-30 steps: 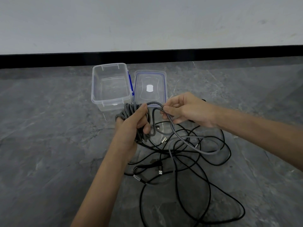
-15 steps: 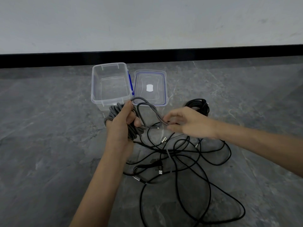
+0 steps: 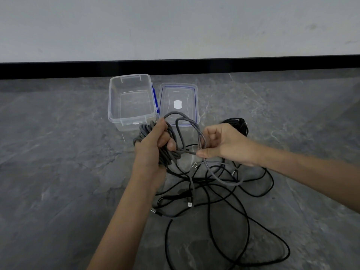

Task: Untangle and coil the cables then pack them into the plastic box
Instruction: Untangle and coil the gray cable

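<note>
My left hand (image 3: 153, 145) grips a coil of grey braided cable (image 3: 145, 133) above the floor, just in front of the clear plastic box (image 3: 116, 106). My right hand (image 3: 226, 145) pinches a loose loop of the same grey cable (image 3: 201, 140) to the right of the coil. The cable's free end trails down into a tangle of black cables (image 3: 214, 191) spread on the floor below both hands. The box stands open with nothing inside it.
The box's clear lid (image 3: 191, 106) with blue seal lies flat right of the box. A coiled black cable (image 3: 239, 123) sits behind my right hand. Long black loops (image 3: 272, 256) reach toward the lower right. A wall with black skirting (image 3: 194, 68) runs behind.
My right hand dropped low to take up cable, then rose again with a fresh loop toward the coil. My left hand shifted slightly left and kept hold of the coil.
</note>
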